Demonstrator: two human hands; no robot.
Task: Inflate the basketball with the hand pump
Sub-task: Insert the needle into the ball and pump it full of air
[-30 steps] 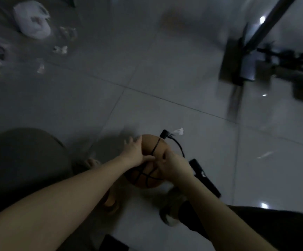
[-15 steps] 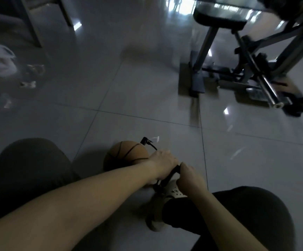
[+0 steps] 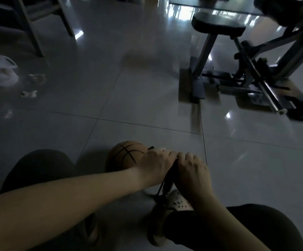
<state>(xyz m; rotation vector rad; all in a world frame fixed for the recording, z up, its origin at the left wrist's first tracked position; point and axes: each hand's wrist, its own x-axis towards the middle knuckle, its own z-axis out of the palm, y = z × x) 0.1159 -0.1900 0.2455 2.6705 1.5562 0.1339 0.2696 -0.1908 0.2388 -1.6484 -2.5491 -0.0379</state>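
Since a second ago both hands are off the basketball (image 3: 123,156), which sits on the floor at lower centre, just beside my left hand (image 3: 156,164). It and my right hand (image 3: 192,171) curl side by side round the hand pump (image 3: 166,187) handle, forearms angled inward. I judge the pumping barely begun.

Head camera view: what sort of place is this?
Probably a room in a home, used partly for exercise. The floor is glossy tile, an exercise machine with a padded seat stands at the far right, and furniture legs and a white bag are at the far left.
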